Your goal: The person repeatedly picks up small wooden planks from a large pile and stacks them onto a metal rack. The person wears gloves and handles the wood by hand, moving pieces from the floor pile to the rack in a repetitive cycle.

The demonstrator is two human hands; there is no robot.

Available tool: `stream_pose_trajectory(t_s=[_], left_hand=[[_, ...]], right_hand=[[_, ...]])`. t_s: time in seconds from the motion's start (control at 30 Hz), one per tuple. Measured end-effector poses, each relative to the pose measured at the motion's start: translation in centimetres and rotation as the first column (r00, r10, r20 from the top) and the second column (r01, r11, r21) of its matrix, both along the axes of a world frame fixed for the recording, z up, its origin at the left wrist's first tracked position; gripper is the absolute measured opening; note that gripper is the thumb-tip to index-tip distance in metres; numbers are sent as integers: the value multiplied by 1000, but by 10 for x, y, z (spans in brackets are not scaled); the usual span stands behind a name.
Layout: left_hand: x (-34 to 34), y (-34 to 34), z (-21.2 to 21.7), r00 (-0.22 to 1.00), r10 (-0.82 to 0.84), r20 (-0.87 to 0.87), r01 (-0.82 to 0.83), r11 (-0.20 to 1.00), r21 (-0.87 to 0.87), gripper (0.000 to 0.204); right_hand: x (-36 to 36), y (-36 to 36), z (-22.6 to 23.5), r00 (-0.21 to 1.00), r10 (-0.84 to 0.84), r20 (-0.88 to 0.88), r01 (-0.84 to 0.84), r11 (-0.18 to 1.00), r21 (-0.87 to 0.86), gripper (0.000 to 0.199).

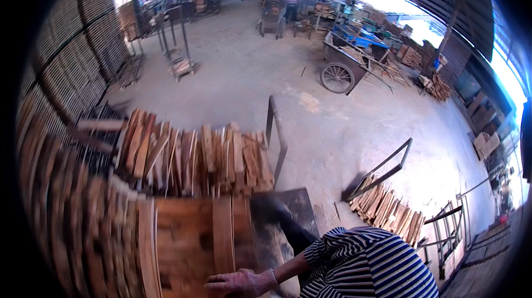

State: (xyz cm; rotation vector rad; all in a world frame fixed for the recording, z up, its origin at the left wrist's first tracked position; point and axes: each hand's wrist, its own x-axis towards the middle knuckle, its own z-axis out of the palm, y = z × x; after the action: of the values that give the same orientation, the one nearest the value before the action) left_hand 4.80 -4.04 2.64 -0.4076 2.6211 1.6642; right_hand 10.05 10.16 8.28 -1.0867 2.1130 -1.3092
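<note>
My left hand (237, 282), in a pale pinkish work glove, reaches in at the bottom edge. Its fingers lie stretched out over the lower end of a light-brown wooden board (223, 231), and the lowest part of the hand is near the picture's edge. This board rests upon wider, darker wood (185, 237), blurred by motion. A second narrow board (148, 242) runs alongside to the left. Striped cloth covers my upper arm and torso. My right hand is out of view.
Upright wood slats (72, 215) crowd the left, with a slat stack (221, 154) ahead. A dark boot (267, 209) stands on a metal plate (302, 204). Metal-framed racks, one holding slats (388, 209), stand right. Farther off are a two-wheeled cart (354, 65) and people.
</note>
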Motion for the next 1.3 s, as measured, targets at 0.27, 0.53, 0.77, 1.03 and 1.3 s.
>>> stream_pose_trajectory(t_s=[0.27,0.53,0.77,1.03,1.3], left_hand=[[-274,49,-2,983,117,-143,-143,973,-180,56],[-441,101,-91,862,-349,367,437,879,-192,66],[-539,190,-314,541,-321,777,678,714,-177,100],[-603,265,-506,759,43,650,457,676,-578,119],[-662,277,-526,769,-88,633,564,558,-608,69]], right_hand=[[-368,211,-72,866,-427,-260,402,904,-143,65],[-441,352,-156,624,-769,142,564,569,598,49],[-391,385,-313,554,-746,371,536,660,526,56],[-435,332,-453,266,-816,513,559,564,608,69],[-662,275,-581,159,-985,65,612,149,776,107]])
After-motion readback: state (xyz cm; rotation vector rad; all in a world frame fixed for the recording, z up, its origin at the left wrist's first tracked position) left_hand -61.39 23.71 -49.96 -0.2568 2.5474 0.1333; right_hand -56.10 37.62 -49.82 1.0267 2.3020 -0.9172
